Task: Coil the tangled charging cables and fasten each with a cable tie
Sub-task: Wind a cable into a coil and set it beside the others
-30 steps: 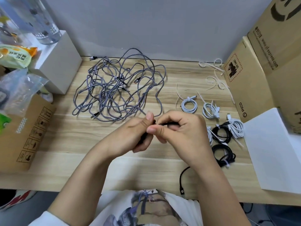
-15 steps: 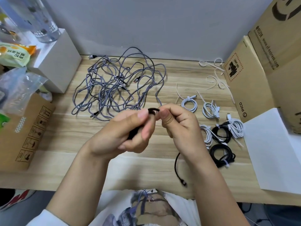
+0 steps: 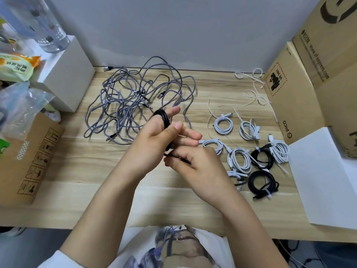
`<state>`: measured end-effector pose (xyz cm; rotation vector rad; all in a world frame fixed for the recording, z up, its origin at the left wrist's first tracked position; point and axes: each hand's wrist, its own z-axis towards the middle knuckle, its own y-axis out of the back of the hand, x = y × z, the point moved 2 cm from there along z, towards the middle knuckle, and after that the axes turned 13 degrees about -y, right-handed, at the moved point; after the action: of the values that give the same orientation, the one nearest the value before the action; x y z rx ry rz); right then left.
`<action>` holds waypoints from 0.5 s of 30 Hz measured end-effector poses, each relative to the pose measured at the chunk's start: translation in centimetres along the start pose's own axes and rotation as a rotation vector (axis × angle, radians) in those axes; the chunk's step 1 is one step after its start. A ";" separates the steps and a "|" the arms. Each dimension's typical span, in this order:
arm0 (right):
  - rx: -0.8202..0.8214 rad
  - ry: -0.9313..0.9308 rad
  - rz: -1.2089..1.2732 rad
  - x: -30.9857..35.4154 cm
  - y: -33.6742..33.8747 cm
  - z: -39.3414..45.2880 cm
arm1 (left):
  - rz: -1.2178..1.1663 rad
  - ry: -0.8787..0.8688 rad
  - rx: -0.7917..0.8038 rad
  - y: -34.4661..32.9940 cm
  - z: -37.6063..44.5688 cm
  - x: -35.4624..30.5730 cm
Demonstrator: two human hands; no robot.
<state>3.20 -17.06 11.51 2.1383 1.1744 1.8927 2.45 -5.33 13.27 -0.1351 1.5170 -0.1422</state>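
From the head view, we hold the black cable (image 3: 163, 118) above the table's (image 3: 77, 171) middle: left hand (image 3: 152, 136) fingers wear its loops, right hand (image 3: 191, 161) pinches the tail. It looks light, limp, springy; best pinched across the loops.

Both forearms are bare — no watch, ring or band shows on the left hand (image 3: 154, 140) or the right hand (image 3: 195, 163). The person wears a white short-sleeved T-shirt (image 3: 210, 246) with a grey-purple printed graphic — the print too distorted to read.
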 end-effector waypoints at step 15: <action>-0.131 0.069 0.403 0.4 2.2 -0.4 | -0.051 0.315 0.428 1.0 -1.5 0.3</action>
<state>3.92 -18.60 13.03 2.3903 0.6359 2.1385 0.94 -4.42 12.67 0.2003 1.7599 -0.5446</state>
